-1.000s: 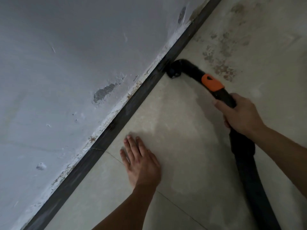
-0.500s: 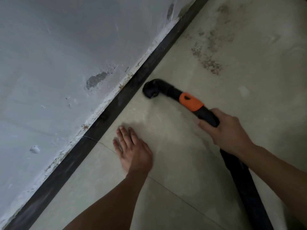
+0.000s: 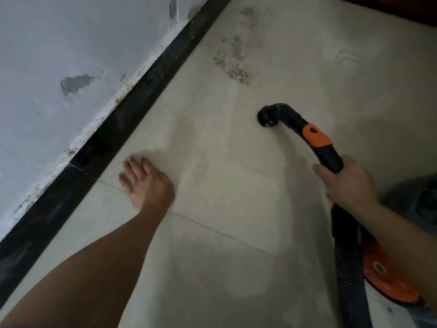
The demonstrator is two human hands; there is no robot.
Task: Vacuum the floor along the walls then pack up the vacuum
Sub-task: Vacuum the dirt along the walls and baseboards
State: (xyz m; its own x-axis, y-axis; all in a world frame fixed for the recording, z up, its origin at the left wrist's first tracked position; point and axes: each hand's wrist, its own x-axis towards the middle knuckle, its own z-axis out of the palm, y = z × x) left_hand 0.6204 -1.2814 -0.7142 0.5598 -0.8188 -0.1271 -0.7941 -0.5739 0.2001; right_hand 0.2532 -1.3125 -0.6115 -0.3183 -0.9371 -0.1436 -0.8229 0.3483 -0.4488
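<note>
My right hand (image 3: pixel 347 185) grips the black wand (image 3: pixel 329 159) just below its orange collar (image 3: pixel 316 137). The bent nozzle (image 3: pixel 268 117) faces mouth-down at the pale tiled floor (image 3: pixel 224 185), well apart from the black skirting (image 3: pixel 118 129) under the chipped grey wall (image 3: pixel 59 55) at left. The ribbed hose (image 3: pixel 347 256) runs near and right beside the orange-topped vacuum body (image 3: pixel 387 280), which is cut off by the edge.

Vacuum body (image 3: pixel 387 280) partly beyond the right edge, hose (image 3: pixel 347 263) beyond the bottom edge.
</note>
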